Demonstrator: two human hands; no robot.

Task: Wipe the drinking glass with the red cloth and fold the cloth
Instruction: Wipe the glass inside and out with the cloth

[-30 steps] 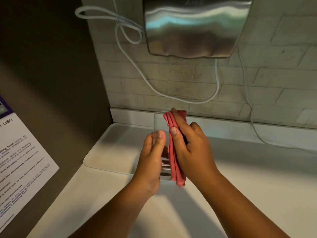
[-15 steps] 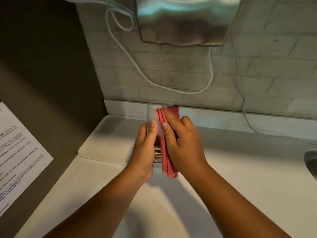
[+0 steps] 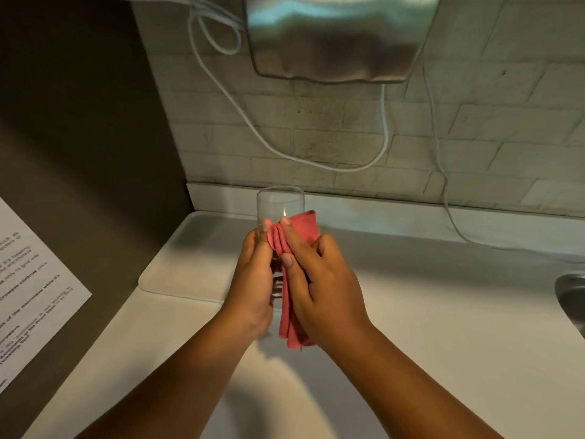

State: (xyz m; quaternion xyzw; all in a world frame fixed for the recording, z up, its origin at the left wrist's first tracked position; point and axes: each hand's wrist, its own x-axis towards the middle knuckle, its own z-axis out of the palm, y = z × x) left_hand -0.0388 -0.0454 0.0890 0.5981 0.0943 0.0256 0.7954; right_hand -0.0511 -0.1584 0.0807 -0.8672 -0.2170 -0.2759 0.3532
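A clear drinking glass is held upright above the white counter, its rim and upper part showing above my fingers. My left hand grips the glass from the left side. My right hand presses the bunched red cloth against the right side of the glass. The cloth's lower end hangs down below my right palm. The bottom of the glass is mostly hidden between my hands.
A white tray lies on the counter under my hands. A steel hand dryer and white cables hang on the tiled wall. A sink edge is at far right. A printed notice is on the left panel.
The cloth has slid down from the rim, so the top of the glass now shows bare. The camera view has tipped downward a little.
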